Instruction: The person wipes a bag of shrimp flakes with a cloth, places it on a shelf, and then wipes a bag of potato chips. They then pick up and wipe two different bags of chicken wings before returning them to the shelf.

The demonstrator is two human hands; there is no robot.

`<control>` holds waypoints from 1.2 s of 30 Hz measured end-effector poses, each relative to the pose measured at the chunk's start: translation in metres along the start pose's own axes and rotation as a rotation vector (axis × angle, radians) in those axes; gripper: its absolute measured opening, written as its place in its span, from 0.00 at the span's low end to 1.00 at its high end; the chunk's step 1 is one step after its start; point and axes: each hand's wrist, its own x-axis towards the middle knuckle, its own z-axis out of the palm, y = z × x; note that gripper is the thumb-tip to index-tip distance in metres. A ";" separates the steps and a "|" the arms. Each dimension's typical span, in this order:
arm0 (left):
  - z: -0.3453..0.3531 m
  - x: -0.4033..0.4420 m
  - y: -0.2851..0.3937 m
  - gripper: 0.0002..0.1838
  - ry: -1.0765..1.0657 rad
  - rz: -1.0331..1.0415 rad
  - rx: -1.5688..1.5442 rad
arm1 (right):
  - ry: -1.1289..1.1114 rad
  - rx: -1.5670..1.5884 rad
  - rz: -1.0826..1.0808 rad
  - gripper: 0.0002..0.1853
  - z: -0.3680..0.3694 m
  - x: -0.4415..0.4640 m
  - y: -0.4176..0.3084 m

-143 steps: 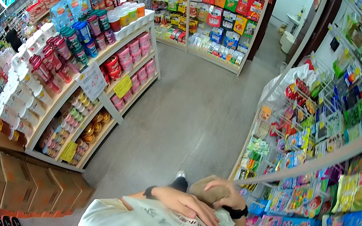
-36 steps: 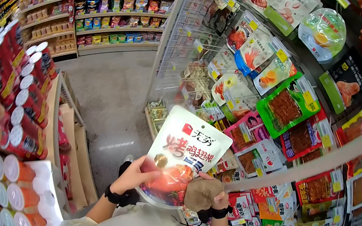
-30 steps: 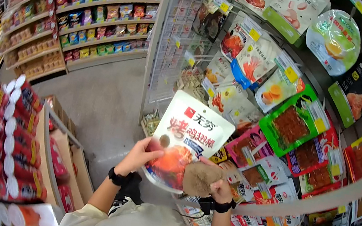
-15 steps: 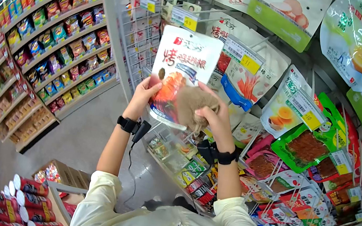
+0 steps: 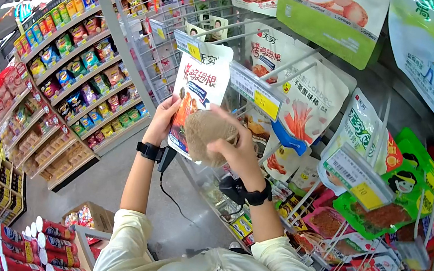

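Observation:
A white snack pouch (image 5: 203, 69) with red lettering and a picture of roasted meat hangs or is held upright between two price tags; I cannot tell whether a hook passes through it. My left hand (image 5: 162, 117) pinches its left edge. In my right hand (image 5: 237, 151) is a beige cloth (image 5: 205, 132), bunched up and pressed against the lower right of the pouch's front. The cloth hides part of the picture. Just right of the pouch is a yellow-and-white price tag (image 5: 255, 91), and behind it hangs a similar white pouch (image 5: 262, 45).
More pouches hang on metal hooks to the right, among them a green bag (image 5: 382, 217) and a crab-stick pouch (image 5: 304, 116). Across the aisle stand curved shelves of chip bags (image 5: 91, 58). Red canisters (image 5: 55, 246) are stacked at lower left, near a cardboard box (image 5: 103, 219).
The pouch has moved in toward the hooks, and its top now sits between the price tags. The cloth has shifted left across its front. My view has turned and come closer to the rack.

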 end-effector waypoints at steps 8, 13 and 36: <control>0.015 -0.011 0.012 0.09 0.145 0.084 0.049 | -0.045 0.089 -0.047 0.36 -0.006 -0.002 -0.005; 0.019 -0.005 0.014 0.14 0.175 0.022 0.120 | 0.053 0.194 0.023 0.34 -0.007 -0.005 0.003; -0.048 -0.408 -0.224 0.15 -0.143 -1.596 0.561 | 0.382 -0.213 -0.334 0.42 -0.006 -0.027 -0.003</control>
